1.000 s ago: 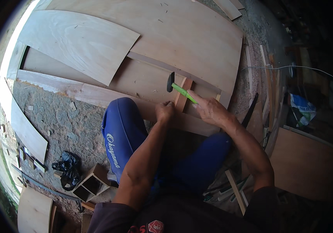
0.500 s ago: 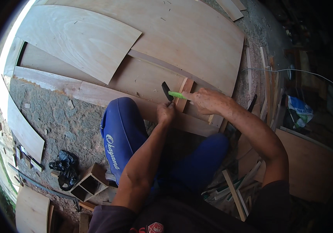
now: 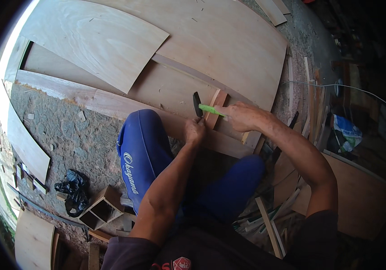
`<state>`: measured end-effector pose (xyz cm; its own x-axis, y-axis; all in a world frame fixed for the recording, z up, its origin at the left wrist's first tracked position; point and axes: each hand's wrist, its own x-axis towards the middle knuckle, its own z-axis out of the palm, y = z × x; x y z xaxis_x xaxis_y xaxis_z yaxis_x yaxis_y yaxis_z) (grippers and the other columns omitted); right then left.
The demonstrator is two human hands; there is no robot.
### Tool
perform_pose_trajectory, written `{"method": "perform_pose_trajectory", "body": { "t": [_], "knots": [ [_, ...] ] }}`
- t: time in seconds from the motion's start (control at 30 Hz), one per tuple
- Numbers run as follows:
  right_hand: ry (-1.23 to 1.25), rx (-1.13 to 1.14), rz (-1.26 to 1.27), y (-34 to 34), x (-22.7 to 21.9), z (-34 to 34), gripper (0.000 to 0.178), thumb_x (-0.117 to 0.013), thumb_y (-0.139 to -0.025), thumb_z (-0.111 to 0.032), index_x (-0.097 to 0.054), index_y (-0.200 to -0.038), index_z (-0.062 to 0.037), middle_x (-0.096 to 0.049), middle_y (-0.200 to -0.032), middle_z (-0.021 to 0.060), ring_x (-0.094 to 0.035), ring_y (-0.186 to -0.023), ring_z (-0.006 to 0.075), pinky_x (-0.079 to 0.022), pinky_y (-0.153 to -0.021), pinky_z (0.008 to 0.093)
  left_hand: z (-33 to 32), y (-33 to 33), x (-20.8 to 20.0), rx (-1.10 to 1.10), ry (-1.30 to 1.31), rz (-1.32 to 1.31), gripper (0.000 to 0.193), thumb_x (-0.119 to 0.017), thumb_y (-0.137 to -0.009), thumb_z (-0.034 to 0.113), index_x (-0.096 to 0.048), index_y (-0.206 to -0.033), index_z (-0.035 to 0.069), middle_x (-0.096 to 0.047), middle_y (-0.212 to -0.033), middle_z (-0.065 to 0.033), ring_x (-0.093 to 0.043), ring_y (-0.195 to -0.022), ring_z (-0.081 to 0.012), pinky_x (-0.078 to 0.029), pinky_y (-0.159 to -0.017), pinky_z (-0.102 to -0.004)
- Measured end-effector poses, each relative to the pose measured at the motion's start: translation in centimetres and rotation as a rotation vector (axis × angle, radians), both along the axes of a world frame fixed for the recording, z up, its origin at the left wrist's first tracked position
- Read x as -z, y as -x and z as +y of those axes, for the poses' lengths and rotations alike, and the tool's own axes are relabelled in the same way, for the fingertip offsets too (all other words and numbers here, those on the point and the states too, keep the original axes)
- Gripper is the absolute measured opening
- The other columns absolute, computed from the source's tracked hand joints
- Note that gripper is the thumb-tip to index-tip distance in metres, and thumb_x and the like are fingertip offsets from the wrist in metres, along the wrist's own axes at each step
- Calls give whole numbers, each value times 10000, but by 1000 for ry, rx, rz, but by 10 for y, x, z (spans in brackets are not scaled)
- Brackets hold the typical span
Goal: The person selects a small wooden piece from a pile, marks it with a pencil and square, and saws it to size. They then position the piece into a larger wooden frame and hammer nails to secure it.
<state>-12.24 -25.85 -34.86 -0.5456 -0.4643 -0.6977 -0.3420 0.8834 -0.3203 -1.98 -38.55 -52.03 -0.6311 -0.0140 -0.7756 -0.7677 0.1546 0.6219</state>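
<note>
My right hand [image 3: 241, 116] is closed round the light green handle of a hammer [image 3: 208, 109]. Its black head sits just above the fingertips of my left hand [image 3: 195, 130]. The left fingers are pinched together at the near rail [image 3: 229, 145] of a wooden frame; whatever they hold, if anything, is too small to make out. Right beside the hammer head, a short reddish wooden crosspiece [image 3: 217, 103] spans the frame, its near end meeting that rail close to my left hand.
A loose plywood sheet [image 3: 98, 40] overlaps the frame at left, and a larger panel [image 3: 229, 49] lies beyond. Wood strips [image 3: 312, 99] and a thin cable [image 3: 355, 86] are at right. A wooden box [image 3: 105, 209] and a black plastic bag [image 3: 74, 189] lie at lower left.
The whole view has shifted slightly. Both hands and the hammer keep nearly the same place at the frame, with the hammer head still just above my left fingertips.
</note>
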Motion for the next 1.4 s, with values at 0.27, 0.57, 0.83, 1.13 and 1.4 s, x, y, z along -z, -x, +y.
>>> {"method": "perform_pose_trajectory", "body": {
  "t": [0.27, 0.57, 0.83, 1.13, 1.4],
  "knots": [
    [-14, 143, -55, -14, 2, 15, 541, -527, -939, -104, -430, -1471, -89, -626, -836, 301, -632, -764, 443, -492, -729, 479, -4, -1, -18, 258, 138, 96, 396, -566, -921, 250, -636, -1297, 146, -685, -1139, -206, -656, -1081, -381, -515, -928, -467],
    [-19, 248, -61, -22, -4, 22, 543, -518, -971, -130, -402, -1501, -139, -634, -891, 306, -661, -826, 415, -502, -797, 450, -7, 5, -21, 335, 129, 75, 373, -566, -889, 186, -661, -1248, 148, -684, -1152, -188, -658, -1088, -370, -513, -932, -467],
    [-3, 310, 30, -20, -8, 16, 529, -537, -968, -159, -430, -1486, -147, -631, -880, 300, -658, -844, 384, -497, -827, 422, -4, 4, -26, 317, 153, 81, 360, -559, -911, 245, -670, -1242, 161, -680, -1142, -203, -655, -1085, -378, -513, -924, -467],
    [102, 394, 106, -13, -16, 5, 499, -535, -970, -184, -461, -1460, -118, -650, -853, 286, -654, -817, 424, -499, -801, 491, -46, 58, 0, -253, 545, 228, 221, -505, -980, 285, -695, -1062, 208, -709, -834, -127, -675, -903, -368, -517, -839, -509],
    [254, 340, 183, -4, -13, 12, 510, -528, -982, -121, -417, -1479, -96, -612, -807, 295, -654, -784, 404, -506, -755, 460, -46, 45, 31, 14, 776, 610, 134, -546, -924, 303, -629, -1019, 256, -695, -816, -25, -657, -835, -281, -436, -829, -485]
  ]
}}
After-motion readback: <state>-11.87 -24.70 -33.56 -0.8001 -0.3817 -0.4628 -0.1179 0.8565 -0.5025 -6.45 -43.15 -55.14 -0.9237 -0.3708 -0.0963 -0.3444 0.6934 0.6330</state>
